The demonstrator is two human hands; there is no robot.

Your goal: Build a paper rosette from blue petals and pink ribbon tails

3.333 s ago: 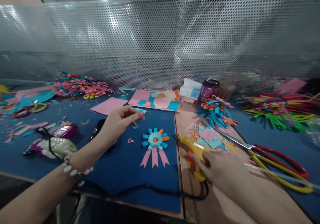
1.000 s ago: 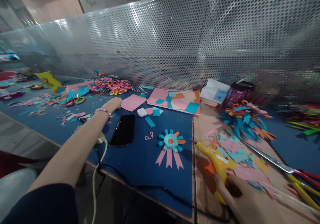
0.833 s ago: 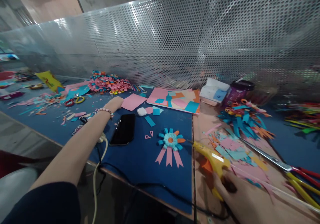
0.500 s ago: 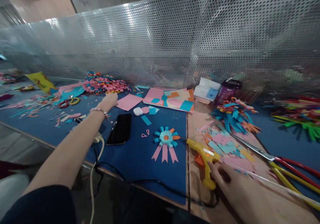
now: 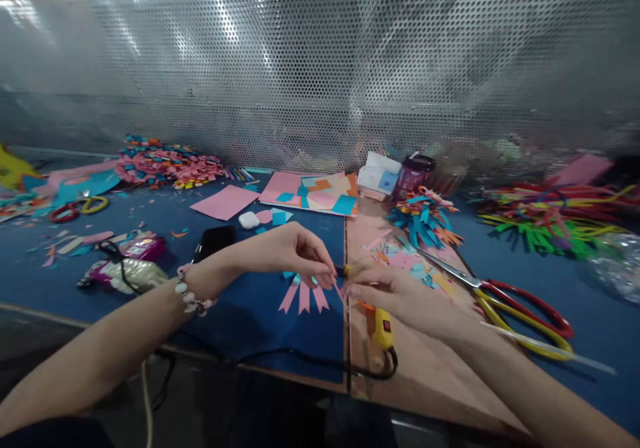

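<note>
My left hand (image 5: 293, 253) hovers over a paper rosette with pink tails (image 5: 303, 296) on the blue mat. Its thumb and fingers are pinched on a small pink paper piece (image 5: 334, 283) at the rosette's right edge. My right hand (image 5: 395, 291) is wrapped around a yellow glue gun (image 5: 381, 320), and the nozzle points left, right up against my left fingertips. The gun's black cord (image 5: 300, 358) runs along the table's front edge. Most of the rosette's blue top is hidden under my left hand.
A black phone (image 5: 215, 240), white earbud case (image 5: 249, 220) and pink sheet (image 5: 225, 201) lie behind my left hand. Large red-and-yellow scissors (image 5: 520, 308) lie to the right. A purple glue gun (image 5: 123, 271) is at left. A perforated metal screen (image 5: 320, 81) backs the table.
My left hand came back from the pink sheet at the far left to the rosette, pinching a small piece. My right hand brought the glue gun's nozzle left to meet it.
</note>
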